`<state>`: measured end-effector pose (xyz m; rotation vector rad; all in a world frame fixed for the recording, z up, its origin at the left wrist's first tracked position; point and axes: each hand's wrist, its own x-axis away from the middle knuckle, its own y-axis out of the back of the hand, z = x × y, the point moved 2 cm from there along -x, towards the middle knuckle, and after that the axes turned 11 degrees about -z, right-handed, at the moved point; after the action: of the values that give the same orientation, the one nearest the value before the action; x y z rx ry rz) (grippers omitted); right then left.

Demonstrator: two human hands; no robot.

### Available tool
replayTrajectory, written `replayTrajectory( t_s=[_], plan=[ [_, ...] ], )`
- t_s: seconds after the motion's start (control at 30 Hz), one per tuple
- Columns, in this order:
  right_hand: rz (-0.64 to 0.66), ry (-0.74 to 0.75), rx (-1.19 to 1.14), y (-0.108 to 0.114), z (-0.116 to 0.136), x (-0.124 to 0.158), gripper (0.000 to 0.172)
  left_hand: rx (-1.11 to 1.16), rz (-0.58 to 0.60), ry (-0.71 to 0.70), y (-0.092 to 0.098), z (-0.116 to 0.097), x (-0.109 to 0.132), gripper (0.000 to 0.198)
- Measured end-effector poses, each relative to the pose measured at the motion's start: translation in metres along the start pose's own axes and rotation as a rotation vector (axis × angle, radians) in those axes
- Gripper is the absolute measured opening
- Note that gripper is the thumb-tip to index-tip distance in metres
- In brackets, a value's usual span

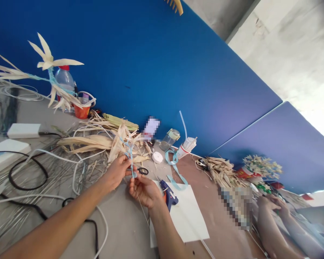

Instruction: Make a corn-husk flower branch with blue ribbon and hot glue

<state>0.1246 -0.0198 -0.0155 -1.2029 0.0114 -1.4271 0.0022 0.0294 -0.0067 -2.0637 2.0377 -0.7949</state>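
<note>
Two hands of ours pinch the ribbon-wrapped stem of the husk flower [122,142] mid-table, left hand [118,172] farther, right hand [144,190] nearer. The right hand hides part of the glue gun [169,197]; the stem's end blurs.

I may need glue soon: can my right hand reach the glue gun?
Probably yes: the glue gun lies right beside the right hand with nothing between, though that hand pinches the ribbon-wrapped stem.
</note>
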Motion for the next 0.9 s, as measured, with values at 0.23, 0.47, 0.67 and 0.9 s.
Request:
replayTrajectory(
  t_s=[0.23, 0.47, 0.67, 0.9],
  plan=[
    [-0.019, -0.151, -0.036, -0.002, -0.002, 0.000, 0.030, 0.008, 0.036, 0.034, -0.003, -0.002, 0.005, 0.018],
    [0.089, -0.134, 0.100, -0.003, -0.003, 0.005, 0.015, -0.009, 0.053, 0.048, -0.005, -0.005, 0.010, 0.018],
    [0.087, 0.086, 0.302, -0.002, -0.006, 0.001, 0.017, -0.020, 0.051, 0.006, -0.005, -0.005, 0.010, 0.022],
    [-0.182, 0.432, 0.807, -0.007, -0.011, 0.005, 0.011, -0.309, -0.006, -0.228, -0.007, -0.003, 0.011, 0.010]
  ],
)
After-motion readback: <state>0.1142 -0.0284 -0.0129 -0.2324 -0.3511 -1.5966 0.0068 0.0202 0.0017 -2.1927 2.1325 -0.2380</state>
